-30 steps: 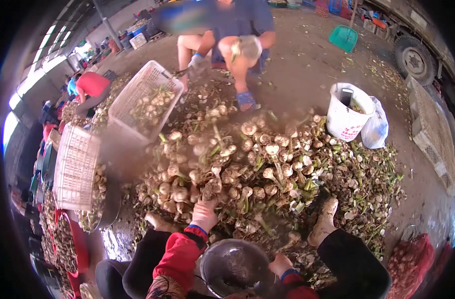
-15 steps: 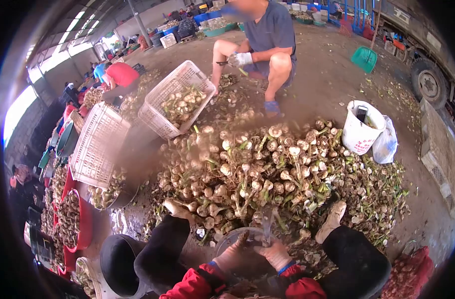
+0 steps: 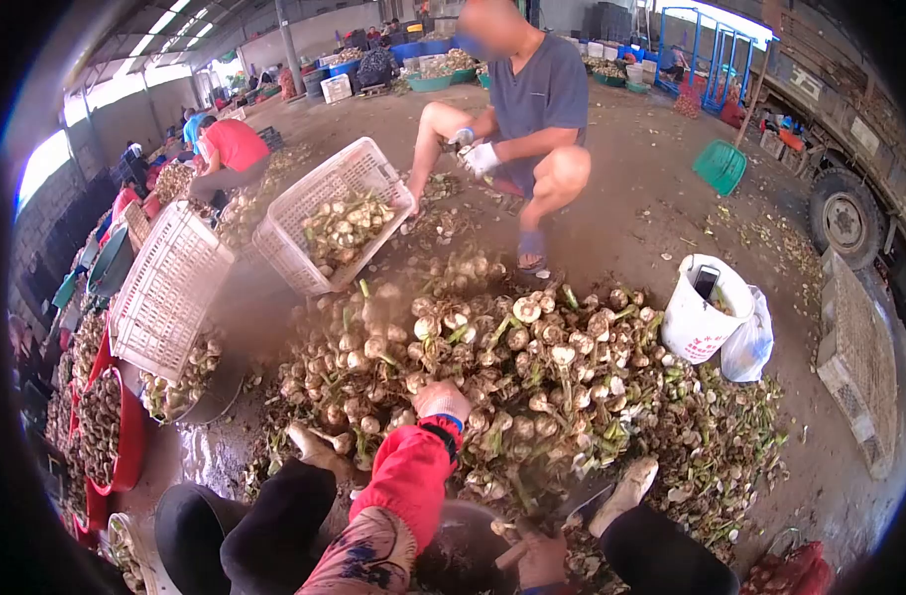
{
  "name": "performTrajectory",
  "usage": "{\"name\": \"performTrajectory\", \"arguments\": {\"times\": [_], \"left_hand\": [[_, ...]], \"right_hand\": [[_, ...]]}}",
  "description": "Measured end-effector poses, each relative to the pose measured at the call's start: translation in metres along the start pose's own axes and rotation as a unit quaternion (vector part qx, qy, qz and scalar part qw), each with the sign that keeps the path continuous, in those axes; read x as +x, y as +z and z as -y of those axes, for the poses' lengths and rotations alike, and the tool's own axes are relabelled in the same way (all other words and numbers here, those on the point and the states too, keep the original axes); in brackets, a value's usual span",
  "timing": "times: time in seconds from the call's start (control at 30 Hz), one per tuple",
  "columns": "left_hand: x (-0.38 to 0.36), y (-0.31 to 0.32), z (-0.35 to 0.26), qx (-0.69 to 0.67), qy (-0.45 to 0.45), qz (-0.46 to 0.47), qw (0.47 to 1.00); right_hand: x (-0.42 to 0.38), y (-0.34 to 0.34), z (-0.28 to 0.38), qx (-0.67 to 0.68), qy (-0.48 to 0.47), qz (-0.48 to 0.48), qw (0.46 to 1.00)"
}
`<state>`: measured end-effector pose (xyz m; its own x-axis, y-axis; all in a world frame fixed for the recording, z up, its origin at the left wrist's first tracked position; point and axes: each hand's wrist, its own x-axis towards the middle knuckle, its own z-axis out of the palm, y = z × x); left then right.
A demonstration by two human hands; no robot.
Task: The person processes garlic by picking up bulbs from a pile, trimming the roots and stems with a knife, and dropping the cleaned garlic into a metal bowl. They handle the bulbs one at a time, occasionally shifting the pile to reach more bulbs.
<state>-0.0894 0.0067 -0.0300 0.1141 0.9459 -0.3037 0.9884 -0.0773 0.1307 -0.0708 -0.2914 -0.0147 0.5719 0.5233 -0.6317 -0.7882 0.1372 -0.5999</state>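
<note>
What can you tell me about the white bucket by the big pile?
The white bucket looks like plastic, round, with red printing on its side. It stands upright on the dirt floor at the right edge of the garlic pile, its top open. A dark flat thing, maybe a phone, sticks up inside, with some scraps beside it. A pale plastic bag leans against its right side. No hand touches it.

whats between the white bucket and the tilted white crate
In the head view, the big pile of garlic bulbs fills most of the stretch between the white bucket and the tilted white crate, with bare dirt floor behind it.
</note>
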Motion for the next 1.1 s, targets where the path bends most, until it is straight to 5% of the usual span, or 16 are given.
{"name": "performTrajectory", "arguments": {"times": [0.13, 0.23, 0.37, 0.43, 0.47, 0.53, 0.6, 0.63, 0.73, 0.8, 0.87, 0.9, 0.97, 1.03, 1.07, 1.1], "left_hand": [[0.007, -0.005, 0.010, 0.010, -0.034, 0.075, 0.997], [-0.007, -0.004, 0.023, 0.023, -0.008, 0.038, 0.999], [-0.008, 0.047, 0.065, -0.171, 0.026, 0.020, 0.985], [-0.030, 0.066, 0.085, -0.378, 0.102, 0.036, 0.919], [-0.036, 0.105, 0.102, -0.624, 0.141, 0.113, 0.760], [-0.075, 0.113, 0.123, -0.630, 0.266, 0.088, 0.724], [-0.160, 0.046, 0.113, -0.620, 0.139, 0.129, 0.761], [-0.181, 0.042, 0.110, -0.634, 0.142, 0.145, 0.746], [-0.209, 0.065, 0.104, -0.723, 0.083, 0.228, 0.647], [-0.207, 0.080, 0.105, -0.767, -0.073, 0.305, 0.559], [-0.205, 0.069, 0.105, -0.647, 0.099, 0.272, 0.705], [-0.194, 0.066, 0.106, -0.612, 0.158, 0.264, 0.728], [-0.148, 0.076, 0.111, -0.679, 0.168, 0.220, 0.680], [-0.087, 0.080, 0.107, -0.803, 0.141, 0.134, 0.564], [-0.063, 0.054, 0.093, -0.654, 0.150, -0.003, 0.741], [-0.046, 0.023, 0.077, -0.474, 0.197, -0.102, 0.852]], "right_hand": [[0.011, 0.000, -0.005, -0.099, 0.013, 0.015, 0.995], [0.017, -0.002, -0.016, 0.000, 0.021, 0.049, 0.999], [-0.020, 0.015, 0.020, -0.140, 0.104, 0.008, 0.985], [-0.034, 0.037, 0.041, -0.139, 0.102, -0.016, 0.985], [-0.038, 0.041, 0.044, -0.139, 0.106, -0.027, 0.984], [0.005, 0.004, -0.004, -0.105, 0.025, 0.017, 0.994], [0.018, -0.006, -0.023, -0.086, 0.008, 0.031, 0.996], [0.013, 0.000, -0.023, -0.100, -0.004, 0.071, 0.992], [0.001, 0.010, -0.028, -0.229, -0.065, 0.133, 0.962], [-0.001, 0.001, -0.033, -0.241, -0.046, 0.108, 0.963], [0.010, -0.008, -0.040, -0.184, -0.048, 0.074, 0.979], [0.009, -0.002, -0.034, -0.157, -0.068, 0.059, 0.983], [0.011, 0.004, -0.023, -0.120, -0.068, 0.025, 0.990], [0.016, -0.001, -0.013, -0.083, 0.062, -0.005, 0.995], [0.027, -0.012, -0.024, -0.154, 0.057, 0.014, 0.986], [0.036, -0.027, -0.036, -0.224, 0.051, 0.033, 0.973]]}}
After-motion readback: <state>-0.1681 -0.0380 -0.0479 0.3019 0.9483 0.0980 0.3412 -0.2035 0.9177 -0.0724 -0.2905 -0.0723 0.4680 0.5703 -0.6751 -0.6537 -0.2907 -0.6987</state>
